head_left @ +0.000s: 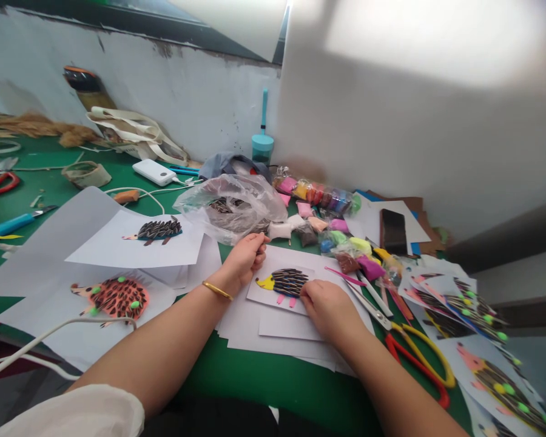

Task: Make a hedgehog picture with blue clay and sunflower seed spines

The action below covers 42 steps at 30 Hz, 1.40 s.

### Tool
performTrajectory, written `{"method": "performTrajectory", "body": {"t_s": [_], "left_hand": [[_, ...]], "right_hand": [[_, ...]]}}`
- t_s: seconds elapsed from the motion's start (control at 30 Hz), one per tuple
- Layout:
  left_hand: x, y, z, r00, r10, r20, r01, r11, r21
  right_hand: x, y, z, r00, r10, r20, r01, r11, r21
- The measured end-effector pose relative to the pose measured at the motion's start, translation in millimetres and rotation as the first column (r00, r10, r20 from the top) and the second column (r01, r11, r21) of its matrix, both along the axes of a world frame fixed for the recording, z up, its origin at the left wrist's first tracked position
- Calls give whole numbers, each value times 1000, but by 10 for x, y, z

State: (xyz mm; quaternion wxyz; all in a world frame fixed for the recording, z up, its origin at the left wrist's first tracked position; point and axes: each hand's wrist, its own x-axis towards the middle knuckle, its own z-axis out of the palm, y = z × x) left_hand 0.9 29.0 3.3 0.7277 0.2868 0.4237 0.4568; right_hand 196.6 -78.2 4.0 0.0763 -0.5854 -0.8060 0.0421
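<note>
A hedgehog picture (291,281) with a yellow clay face, pink feet and a back of striped sunflower seeds lies on white paper in front of me. My right hand (325,306) rests at the hedgehog's rear end, its fingers pinched together and their tips hidden behind the knuckles. My left hand (248,260) is closed just above the picture's upper left corner, near a clear plastic bag (266,203) of sunflower seeds. Whatever the left fingertips may hold is too small to make out. Under the picture is a stack of white sheets (246,332).
Red-and-yellow-handled scissors (418,355) lie right of the papers. Clay packets (318,224) and a phone (392,230) sit behind. Finished hedgehog pictures (495,376) overlap at right; others (159,230) lie at left. A white cable (40,337) crosses the left side.
</note>
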Motion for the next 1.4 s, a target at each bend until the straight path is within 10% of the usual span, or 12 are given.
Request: {"method": "performTrajectory", "body": {"t_s": [0.6,0.9,1.03,1.13,1.2,1.27,1.33,1.4], "left_hand": [[-76,83,42,995,81,-62,-76,994,74],[-39,-2,51,996,-86,8,86,995,43],[36,-108,224,995,-98,-1,98,988,116],[0,-68,468,954,-106,-280,183,946,266],[-98,57,630,737,48,-675,329,846,419],[-242,252,743,292,327,-899,512,740,436],[-397,475,791,-152,397,-905,590,771,239],[-528,675,784,-374,307,-875,574,818,42]], "right_hand": [[131,-6,129,979,-55,-195,76,992,97],[233,102,41,944,-104,-313,157,976,150],[265,139,-2,927,-111,-359,176,972,154],[280,168,-54,922,-106,-372,174,973,153],[281,179,-79,922,-102,-374,169,974,151],[276,181,-90,920,-99,-380,169,973,156],[272,177,-89,916,-98,-388,173,971,165],[275,177,-86,914,-98,-395,177,970,169]]}}
